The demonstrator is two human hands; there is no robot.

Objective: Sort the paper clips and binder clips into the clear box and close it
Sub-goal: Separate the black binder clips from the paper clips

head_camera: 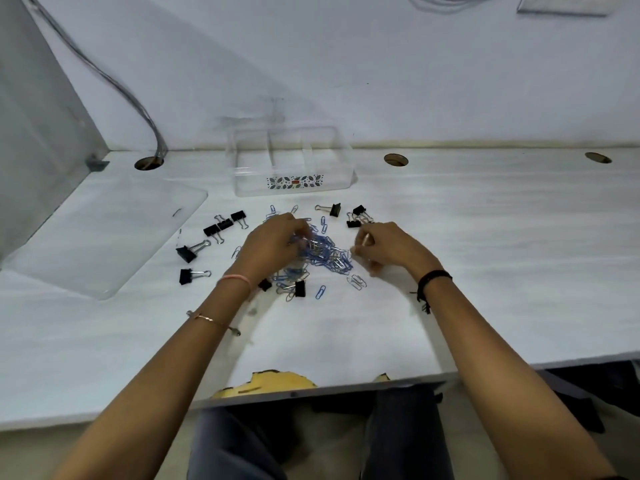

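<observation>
A heap of blue and silver paper clips (325, 254) lies on the white desk between my hands. Black binder clips lie scattered around it: several at the left (221, 226), a few at the upper right (356, 216), two near my left wrist (299, 288). The clear box (294, 188), open, with dividers and a leaf-pattern label, stands behind the heap. Its clear lid (104, 237) lies flat at the left. My left hand (273, 244) rests on the heap with fingers curled into the clips. My right hand (388, 247) pinches at the heap's right edge.
Round cable holes (396, 160) sit along the desk's back edge, one at the left with grey cables (149, 126) running into it. A panel stands at the far left. The desk's near edge (277, 382) is chipped, showing yellow core. My knees are below it.
</observation>
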